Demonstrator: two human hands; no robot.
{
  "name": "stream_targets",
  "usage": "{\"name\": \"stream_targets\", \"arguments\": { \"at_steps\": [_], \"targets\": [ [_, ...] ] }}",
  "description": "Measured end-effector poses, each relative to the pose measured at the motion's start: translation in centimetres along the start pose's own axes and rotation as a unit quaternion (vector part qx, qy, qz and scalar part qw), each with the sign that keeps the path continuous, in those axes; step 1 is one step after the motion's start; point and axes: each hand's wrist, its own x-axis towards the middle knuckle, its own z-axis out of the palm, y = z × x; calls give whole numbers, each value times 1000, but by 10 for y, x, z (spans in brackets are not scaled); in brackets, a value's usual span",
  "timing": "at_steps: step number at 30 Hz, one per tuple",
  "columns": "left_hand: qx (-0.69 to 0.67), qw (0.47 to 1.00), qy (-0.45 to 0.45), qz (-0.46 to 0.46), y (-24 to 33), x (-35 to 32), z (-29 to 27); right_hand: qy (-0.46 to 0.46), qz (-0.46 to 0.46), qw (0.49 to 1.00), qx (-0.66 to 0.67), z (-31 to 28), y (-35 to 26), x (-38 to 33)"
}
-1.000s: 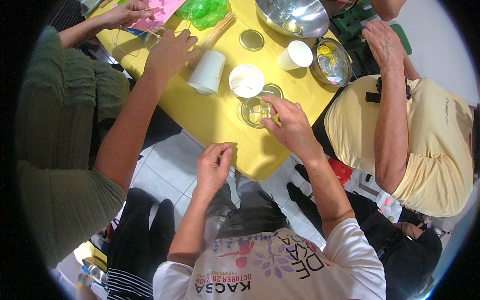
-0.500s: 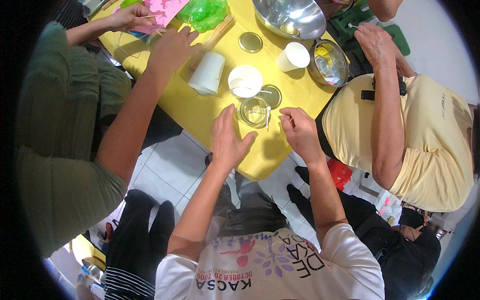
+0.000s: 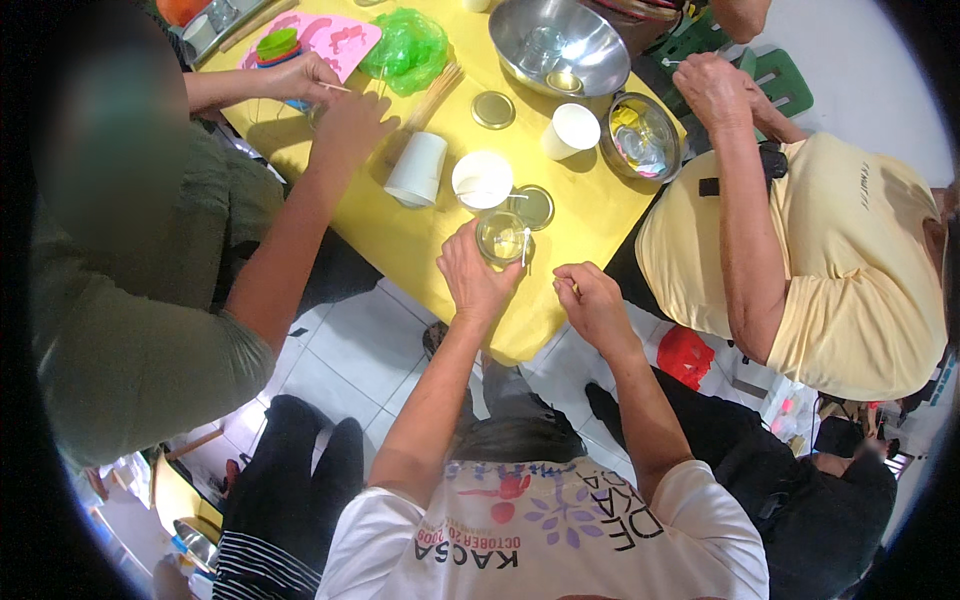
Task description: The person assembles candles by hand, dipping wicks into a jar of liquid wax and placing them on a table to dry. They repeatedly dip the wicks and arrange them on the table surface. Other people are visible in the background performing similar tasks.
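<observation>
My left hand (image 3: 474, 272) curls round the near left side of a small glass jar (image 3: 497, 254) on the yellow-covered table. A thin white wick (image 3: 526, 250) hangs over the jar's right rim. Right of the jar, my right hand (image 3: 595, 306) hovers near the table edge with thumb and fingertips pinched together; whatever they hold is too small to make out. Behind the jar lies a round gold lid (image 3: 536, 210). Beside it stands a white paper cup (image 3: 470, 168) with a thin white stick in it.
Further back are another white cup (image 3: 572, 130), an upturned cup (image 3: 418, 165), a second lid (image 3: 493, 110), a steel bowl (image 3: 520, 55) and a smaller bowl with wrappers (image 3: 640, 140). At left, a co-worker's hands (image 3: 335, 100) work near wooden sticks (image 3: 437, 92), a green bag (image 3: 405, 50) and a pink mould (image 3: 350, 40).
My left hand has moved in from beside the jar and closed round it. My right hand has moved slightly away from the jar, toward the near edge. The view has shifted a little.
</observation>
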Motion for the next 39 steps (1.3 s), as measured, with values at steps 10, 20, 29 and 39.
{"name": "stream_targets", "arguments": {
  "at_steps": [10, 20, 29, 39],
  "targets": [
    [-154, 979, -109, 74, 57, -4, -87, 4, 38, 988, 148, -66, -40, 1],
    [-279, 913, -247, 167, 153, 77, -227, 10, -313, 925, 217, -176, -171, 70],
    [-309, 900, -296, 88, 215, 87, -304, -148, -399, 894, 139, -233, -243, 99],
    [-281, 888, -311, 190, 224, 99, -334, -246, -363, 889, 135, -252, -276, 109]
  ]
}}
